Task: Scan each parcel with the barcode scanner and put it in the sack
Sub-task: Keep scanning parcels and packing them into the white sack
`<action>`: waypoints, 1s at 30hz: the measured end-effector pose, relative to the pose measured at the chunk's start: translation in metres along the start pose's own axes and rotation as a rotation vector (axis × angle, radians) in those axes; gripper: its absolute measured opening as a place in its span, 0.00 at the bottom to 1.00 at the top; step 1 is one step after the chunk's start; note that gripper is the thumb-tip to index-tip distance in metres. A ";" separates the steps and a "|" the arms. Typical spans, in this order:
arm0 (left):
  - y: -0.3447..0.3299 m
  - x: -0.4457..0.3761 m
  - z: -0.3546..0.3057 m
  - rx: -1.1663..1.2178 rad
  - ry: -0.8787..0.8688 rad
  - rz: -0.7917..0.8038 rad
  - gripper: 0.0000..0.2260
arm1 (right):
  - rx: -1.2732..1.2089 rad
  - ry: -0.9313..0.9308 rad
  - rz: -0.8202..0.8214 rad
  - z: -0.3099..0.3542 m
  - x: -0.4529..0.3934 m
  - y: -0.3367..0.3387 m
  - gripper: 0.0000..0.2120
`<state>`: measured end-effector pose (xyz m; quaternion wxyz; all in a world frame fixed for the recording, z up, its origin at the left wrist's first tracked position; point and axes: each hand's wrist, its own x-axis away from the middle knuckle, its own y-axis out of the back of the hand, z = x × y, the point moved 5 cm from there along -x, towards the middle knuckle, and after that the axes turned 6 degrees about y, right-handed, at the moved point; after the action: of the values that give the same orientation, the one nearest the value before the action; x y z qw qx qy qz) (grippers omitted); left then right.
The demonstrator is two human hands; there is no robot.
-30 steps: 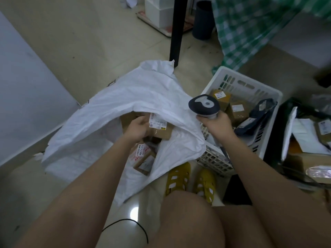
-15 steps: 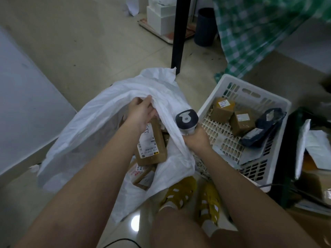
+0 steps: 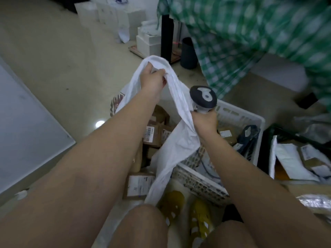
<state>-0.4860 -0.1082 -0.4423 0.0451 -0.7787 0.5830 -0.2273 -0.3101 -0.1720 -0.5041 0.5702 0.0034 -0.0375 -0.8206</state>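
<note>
Meanwhile, at the left, the person's left hand (image 3: 152,80) was raised with its fingers curled round the bunched rim of the white sack (image 3: 176,97), pinching the cloth and lifting it so that the mouth stood open. Below that arm several brown parcels (image 3: 152,134) lay inside the sack, labels up. Next along, the right hand (image 3: 204,120) gripped the handle of the barcode scanner (image 3: 203,98), fingers wrapped round it (whether it also pinched the sack's near edge, which ran just beside it, I could not tell). Further right stood the white basket (image 3: 250,117), with a few cardboard boxes and a dark mailer (image 3: 249,136) inside, unscanned by the look of it. To my eye the step in hand was opening and tidying the sack between parcels; the next move would call for letting go of the rim, reaching into the basket for another parcel, and turning its label toward the scanner.
</note>
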 end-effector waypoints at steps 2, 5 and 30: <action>-0.003 0.008 -0.026 0.053 -0.044 0.019 0.29 | 0.009 0.054 -0.088 0.030 -0.006 0.010 0.17; 0.016 0.030 -0.033 -0.067 -0.009 -0.066 0.22 | 0.087 0.018 -0.112 0.039 -0.007 0.022 0.16; -0.107 0.116 0.148 -1.310 -0.195 0.428 0.17 | 0.295 -0.209 -0.087 -0.069 0.053 0.218 0.07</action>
<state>-0.3052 -0.2108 -0.5036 -0.3379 -0.5303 0.7342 0.2561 -0.1217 -0.3011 -0.5562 0.5207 0.0033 -0.2164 -0.8259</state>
